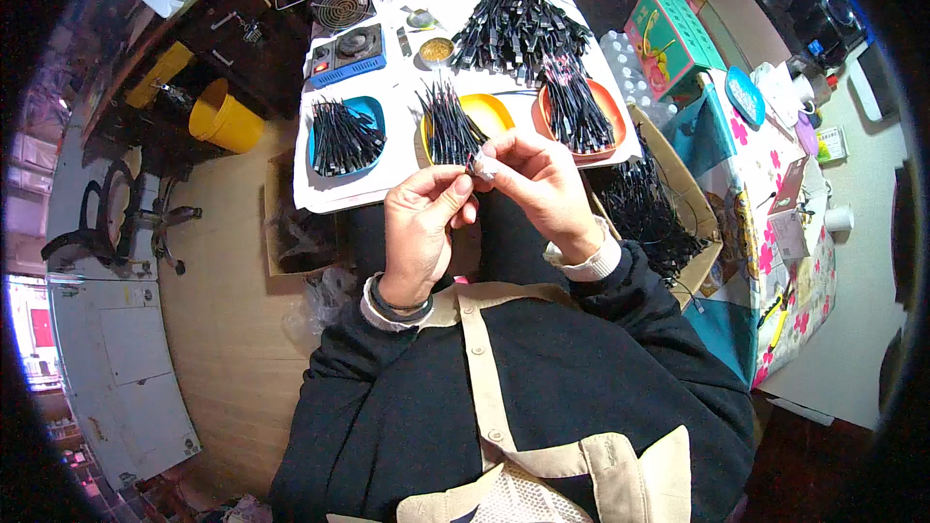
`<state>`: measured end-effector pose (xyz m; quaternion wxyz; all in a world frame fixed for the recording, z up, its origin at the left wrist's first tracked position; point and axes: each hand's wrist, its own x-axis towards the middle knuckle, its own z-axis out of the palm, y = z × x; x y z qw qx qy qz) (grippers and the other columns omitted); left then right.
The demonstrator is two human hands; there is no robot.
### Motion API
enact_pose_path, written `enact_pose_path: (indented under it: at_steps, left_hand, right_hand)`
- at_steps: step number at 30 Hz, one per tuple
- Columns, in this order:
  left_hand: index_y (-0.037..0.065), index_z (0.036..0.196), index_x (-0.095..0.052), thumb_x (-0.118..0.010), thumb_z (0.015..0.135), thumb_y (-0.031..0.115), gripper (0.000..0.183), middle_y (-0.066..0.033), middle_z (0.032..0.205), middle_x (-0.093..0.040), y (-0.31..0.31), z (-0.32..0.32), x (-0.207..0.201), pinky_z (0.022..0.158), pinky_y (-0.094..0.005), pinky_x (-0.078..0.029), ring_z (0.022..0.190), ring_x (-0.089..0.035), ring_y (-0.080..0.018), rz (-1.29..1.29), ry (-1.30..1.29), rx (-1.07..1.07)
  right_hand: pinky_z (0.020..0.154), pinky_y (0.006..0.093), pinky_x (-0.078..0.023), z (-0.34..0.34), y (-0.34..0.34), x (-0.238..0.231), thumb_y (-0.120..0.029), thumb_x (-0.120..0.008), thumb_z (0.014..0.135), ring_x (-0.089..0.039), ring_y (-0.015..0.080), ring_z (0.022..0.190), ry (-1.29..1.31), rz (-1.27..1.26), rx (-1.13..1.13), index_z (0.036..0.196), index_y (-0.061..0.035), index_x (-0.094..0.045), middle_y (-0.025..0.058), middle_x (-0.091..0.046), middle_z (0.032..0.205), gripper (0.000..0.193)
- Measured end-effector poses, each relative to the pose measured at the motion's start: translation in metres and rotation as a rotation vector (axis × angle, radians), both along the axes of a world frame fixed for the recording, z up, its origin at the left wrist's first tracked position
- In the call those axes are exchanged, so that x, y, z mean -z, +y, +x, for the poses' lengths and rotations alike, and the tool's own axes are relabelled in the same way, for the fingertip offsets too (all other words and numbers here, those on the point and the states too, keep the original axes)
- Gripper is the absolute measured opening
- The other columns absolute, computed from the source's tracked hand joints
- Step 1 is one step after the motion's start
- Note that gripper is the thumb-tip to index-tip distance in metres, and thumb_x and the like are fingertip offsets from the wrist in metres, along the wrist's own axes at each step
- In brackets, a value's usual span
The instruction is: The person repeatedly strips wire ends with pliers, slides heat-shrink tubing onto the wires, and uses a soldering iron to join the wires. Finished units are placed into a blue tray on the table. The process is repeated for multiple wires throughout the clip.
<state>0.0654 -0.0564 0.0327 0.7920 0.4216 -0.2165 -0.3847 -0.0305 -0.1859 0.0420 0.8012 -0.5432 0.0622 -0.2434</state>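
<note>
My left hand (423, 225) and my right hand (542, 189) meet in front of the table's near edge. The fingertips of both pinch the small dark end of a black cable (472, 165), mostly hidden by the fingers. Something whitish shows at my right thumb tip; I cannot make it out. Just beyond the hands, a yellow tray (496, 112) holds a bundle of black cables (448, 114). Left of it stands a blue tray (372, 111) with more short cables (341, 140). On the right, an orange tray (612, 116) carries cables with reddish wire ends.
A large pile of black cables (518, 24) covers the table's far right. A blue-sided burner (349, 56) and a small dish (436, 50) stand at the far left. Cartons (702, 218) flank the table, and a yellow bin (225, 118) is on the floor.
</note>
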Motion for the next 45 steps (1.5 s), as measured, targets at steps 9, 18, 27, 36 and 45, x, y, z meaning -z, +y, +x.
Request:
enact_pose_path:
  at_steps: [9,18,27,36,45]
  left_hand:
    - [0.000,0.103,-0.067,-0.061,0.092,0.009,0.015,-0.0143,0.089,-0.069,0.006,0.004,-0.002,0.058,-0.0222,-0.043,0.064,-0.053,-0.0115,-0.083,0.380,0.267]
    - [0.002,0.105,-0.066,-0.059,0.093,0.012,0.017,-0.0112,0.090,-0.068,0.011,0.008,-0.001,0.059,-0.0231,-0.040,0.061,-0.050,-0.0076,-0.103,0.478,0.362]
    - [0.001,0.104,-0.066,-0.059,0.092,0.008,0.015,-0.0146,0.089,-0.069,0.014,0.014,-0.005,0.057,-0.0227,-0.043,0.057,-0.052,-0.0074,-0.002,0.534,0.513]
    - [-0.003,0.103,-0.066,-0.064,0.089,0.003,0.016,-0.0119,0.087,-0.068,0.005,-0.001,0.000,0.058,-0.0216,-0.045,0.063,-0.054,-0.0106,-0.015,0.218,0.258]
    - [-0.004,0.102,-0.068,-0.064,0.090,0.002,0.014,-0.0051,0.077,-0.068,-0.008,-0.009,0.004,0.053,-0.0179,-0.042,0.061,-0.054,-0.0048,0.216,-0.690,0.072]
  right_hand:
    - [0.074,0.0227,-0.049,-0.003,0.006,0.013,-0.006,-0.062,0.092,-0.059,0.0093,0.082,-0.106,0.103,-0.019,0.101,-0.0003,-0.059,0.0037,-0.062,0.092,0.011]
    - [0.077,0.0230,-0.049,-0.003,0.016,0.014,-0.008,-0.063,0.092,-0.059,0.0089,0.082,-0.137,0.264,-0.069,0.100,-0.0028,-0.058,0.0025,-0.062,0.089,0.011]
    - [0.075,0.0241,-0.050,-0.008,-0.005,0.000,-0.011,-0.062,0.092,-0.061,0.0097,0.075,0.008,0.062,-0.225,0.100,-0.0011,-0.058,0.0019,-0.062,0.085,0.013]
    - [0.068,0.0232,-0.045,-0.008,0.003,0.008,-0.005,-0.061,0.090,-0.056,0.0093,0.075,-0.066,0.458,-0.225,0.095,-0.0039,-0.057,0.0012,-0.059,0.086,0.007]
    - [0.070,0.0247,-0.044,-0.013,-0.015,0.032,-0.012,-0.056,0.085,-0.055,0.0111,0.076,0.089,0.837,-0.418,0.094,-0.0066,-0.058,0.0013,-0.058,0.085,0.011]
